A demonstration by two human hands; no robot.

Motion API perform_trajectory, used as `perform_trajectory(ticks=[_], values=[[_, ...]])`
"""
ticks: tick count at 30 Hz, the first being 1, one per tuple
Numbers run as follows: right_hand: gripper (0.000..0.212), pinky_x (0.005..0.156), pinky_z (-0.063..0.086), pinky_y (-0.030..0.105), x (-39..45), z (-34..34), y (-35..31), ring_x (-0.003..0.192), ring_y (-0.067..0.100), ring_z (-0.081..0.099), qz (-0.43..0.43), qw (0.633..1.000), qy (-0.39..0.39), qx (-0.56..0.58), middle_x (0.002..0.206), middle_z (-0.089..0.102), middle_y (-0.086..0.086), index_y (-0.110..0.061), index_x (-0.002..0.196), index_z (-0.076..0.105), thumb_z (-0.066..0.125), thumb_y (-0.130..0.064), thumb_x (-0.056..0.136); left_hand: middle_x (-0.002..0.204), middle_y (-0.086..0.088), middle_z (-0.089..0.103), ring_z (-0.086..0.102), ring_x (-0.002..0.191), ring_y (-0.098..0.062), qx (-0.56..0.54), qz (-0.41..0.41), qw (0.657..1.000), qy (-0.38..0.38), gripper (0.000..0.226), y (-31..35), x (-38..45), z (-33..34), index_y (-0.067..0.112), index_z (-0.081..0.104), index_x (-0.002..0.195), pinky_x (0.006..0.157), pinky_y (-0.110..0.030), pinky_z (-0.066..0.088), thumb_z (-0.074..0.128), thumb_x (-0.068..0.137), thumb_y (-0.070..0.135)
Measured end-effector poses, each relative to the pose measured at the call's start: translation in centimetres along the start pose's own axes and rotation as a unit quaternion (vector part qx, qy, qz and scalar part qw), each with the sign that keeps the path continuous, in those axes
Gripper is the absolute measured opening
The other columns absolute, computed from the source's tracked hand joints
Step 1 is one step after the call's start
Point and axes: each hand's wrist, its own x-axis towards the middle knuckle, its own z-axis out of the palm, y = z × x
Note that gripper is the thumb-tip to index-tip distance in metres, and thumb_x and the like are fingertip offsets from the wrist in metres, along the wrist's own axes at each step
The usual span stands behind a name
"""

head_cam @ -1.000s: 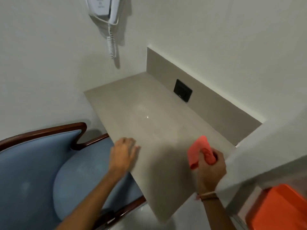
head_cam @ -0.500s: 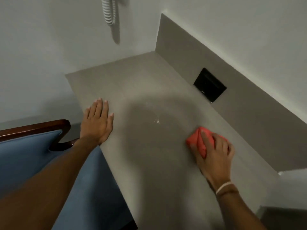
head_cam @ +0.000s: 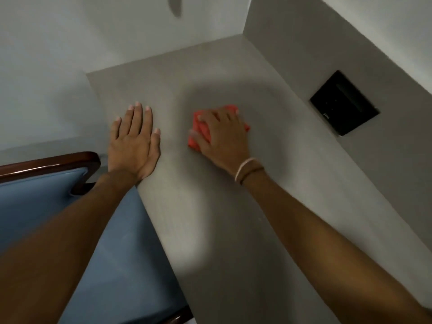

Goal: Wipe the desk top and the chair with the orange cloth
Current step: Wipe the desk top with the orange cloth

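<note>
Item: orange cloth (head_cam: 203,133), folded into a thick pad, lying flat on the grey worktop (head_cam: 224,225) toward its middle, left of the black socket plate (head_cam: 343,103). Most of it is covered; orange shows only at the left edge and past the fingertips. Holder: right hand (head_cam: 223,134), palm down, fingers spread over the pad and pressing it to the surface rather than pinching it, so the grip is a flat press on the cloth, presumably to keep the whole pad in contact while it slides. Two thin bands sit on the right wrist (head_cam: 249,169). Support: left hand (head_cam: 134,139), open and empty, fingers together and flat on the worktop near its left edge, just beside the cloth but apart from it; judged to be bracing the body while the other arm reaches. Surface: worktop set in a wall corner, with a matching grey upstand (head_cam: 304,54) on the socket side. Adjacent: chair (head_cam: 46,195) with blue upholstery and dark wooden frame, pushed against the worktop's left edge, below the left forearm. Status, as judged: desk wiping under way around the centre; far corner, near end and chair not yet attended to.
</note>
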Motion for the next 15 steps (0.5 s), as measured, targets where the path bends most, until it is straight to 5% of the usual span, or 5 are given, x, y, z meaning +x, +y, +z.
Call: perform_trajectory(ticks=[3, 7, 11, 15], values=[[0.040, 0.122, 0.030, 0.055, -5.3, -0.9, 2.2, 0.137, 0.030, 0.052, -0.024, 1.000, -0.002, 0.018, 0.139, 0.063, 0.008, -0.020, 0.129, 0.063, 0.058, -0.041, 0.096, 0.166, -0.018, 0.024, 0.021, 0.155, -0.033, -0.002, 0.003, 1.000, -0.003, 0.065, 0.2, -0.1, -0.2, 0.008, 0.022, 0.159, 0.124, -0.052, 0.019, 0.015, 0.103, 0.040], [0.044, 0.123, 0.032, 0.047, -3.2, -3.9, 8.9, 0.139, 0.036, 0.051, 0.079, 0.995, 0.005, 0.059, 0.147, 0.057, 0.019, -0.005, 0.142, 0.054, 0.060, -0.019, 0.100, 0.167, -0.017, 0.022, 0.019, 0.155, -0.032, 0.000, -0.002, 1.000, -0.005, 0.064, 0.4, -0.1, -0.5, 0.008, 0.022, 0.159, 0.125, -0.051, 0.018, 0.016, 0.103, 0.039], [0.036, 0.119, 0.040, 0.047, 0.1, -5.6, 8.8, 0.130, 0.030, 0.061, 0.103, 0.982, -0.007, 0.161, 0.134, 0.070, 0.012, -0.010, 0.127, 0.070, 0.053, -0.002, 0.096, 0.166, -0.018, 0.023, 0.020, 0.155, -0.033, -0.005, 0.003, 1.000, 0.000, 0.064, 0.5, -0.2, -0.7, 0.007, 0.023, 0.159, 0.125, -0.052, 0.018, 0.017, 0.103, 0.038], [0.042, 0.122, 0.035, 0.046, -5.4, -2.8, 2.5, 0.135, 0.030, 0.057, 0.011, 0.989, -0.043, 0.143, 0.137, 0.068, 0.010, -0.011, 0.130, 0.069, 0.073, -0.024, 0.090, 0.165, -0.020, 0.025, 0.023, 0.154, -0.034, -0.003, 0.004, 1.000, 0.007, 0.064, 0.4, -0.2, -0.3, 0.007, 0.024, 0.158, 0.124, -0.053, 0.019, 0.017, 0.104, 0.039]])
